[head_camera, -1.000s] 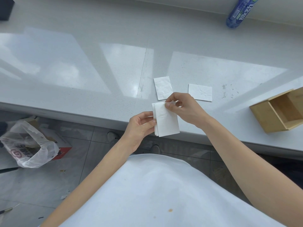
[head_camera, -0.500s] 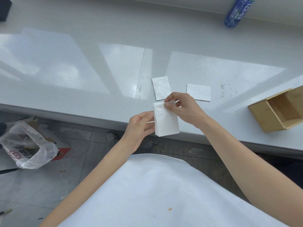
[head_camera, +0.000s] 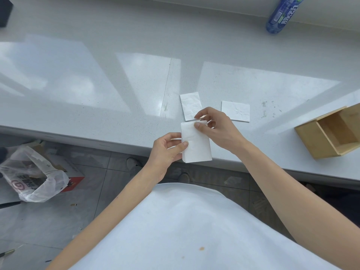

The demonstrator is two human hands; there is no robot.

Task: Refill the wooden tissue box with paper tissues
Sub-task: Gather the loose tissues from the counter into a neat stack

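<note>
A small stack of folded white tissues (head_camera: 196,147) is held over the counter's front edge. My left hand (head_camera: 167,152) grips its left side, thumb on top. My right hand (head_camera: 216,129) pinches the top tissue at the stack's far end between thumb and fingers. Two single folded tissues lie flat on the counter: one (head_camera: 190,105) just beyond my right hand, the other (head_camera: 235,111) to its right. The wooden tissue box (head_camera: 311,141) lies at the right edge with its open side showing an empty inside.
The white counter (head_camera: 97,84) stretches left and far. A blue plastic bottle (head_camera: 282,13) lies at the far right. A dark object (head_camera: 4,12) sits at the far left corner. On the floor below left are a plastic bag (head_camera: 35,178) and a red-edged carton (head_camera: 75,182).
My right hand's fingers have shifted slightly on the top tissue's far edge. The stack and my left hand stay almost in place.
</note>
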